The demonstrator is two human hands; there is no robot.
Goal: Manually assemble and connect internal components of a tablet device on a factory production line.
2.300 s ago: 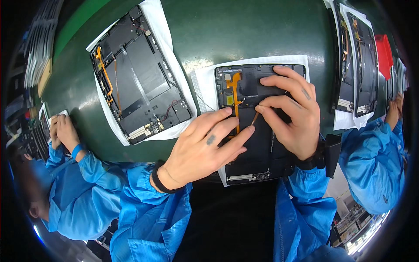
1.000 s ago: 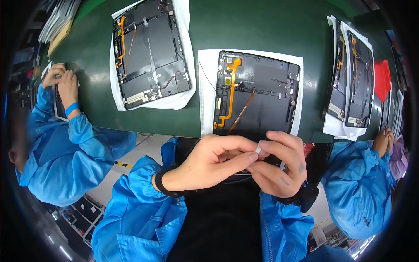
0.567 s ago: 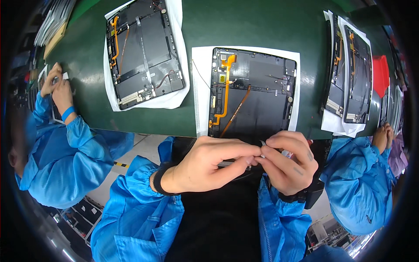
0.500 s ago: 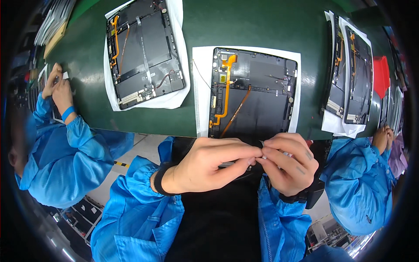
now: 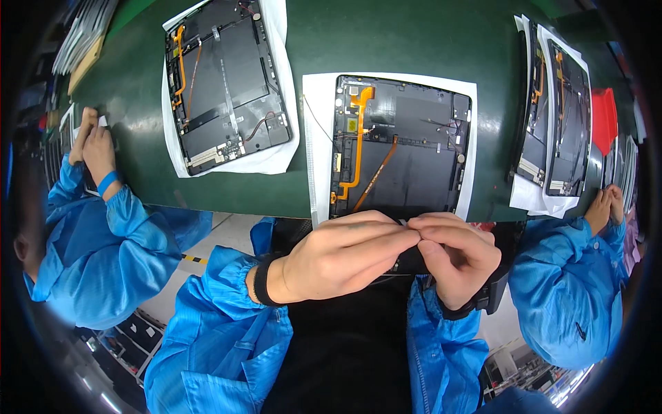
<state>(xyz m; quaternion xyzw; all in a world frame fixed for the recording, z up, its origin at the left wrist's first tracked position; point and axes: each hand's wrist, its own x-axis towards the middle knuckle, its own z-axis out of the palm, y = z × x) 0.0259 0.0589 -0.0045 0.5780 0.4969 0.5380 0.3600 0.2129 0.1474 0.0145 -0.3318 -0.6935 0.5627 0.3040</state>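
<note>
My left hand (image 5: 352,254) and my right hand (image 5: 456,257) meet fingertip to fingertip over the table's near edge. Both are closed in a pinch, and whatever lies between the fingertips is hidden by the fingers. Just beyond them a black tablet housing (image 5: 420,176) rests on white sheeting (image 5: 318,131), its near end covered by my hands. Inside it run an orange flex cable (image 5: 358,148) along the left side and a thin brown ribbon cable (image 5: 376,176) slanting across the middle.
On the green table (image 5: 386,34), another open housing (image 5: 227,90) lies to the left on white sheeting. More housings (image 5: 569,117) stand at the right beside a red object (image 5: 603,121). Co-workers in blue sleeves sit on both sides, one with hands (image 5: 96,141) at far left, another's hands (image 5: 607,207) at right.
My fingers have closed further together, hiding the small pale piece glimpsed between them before. My right fingers have curled tighter. The housing has stayed in place.
</note>
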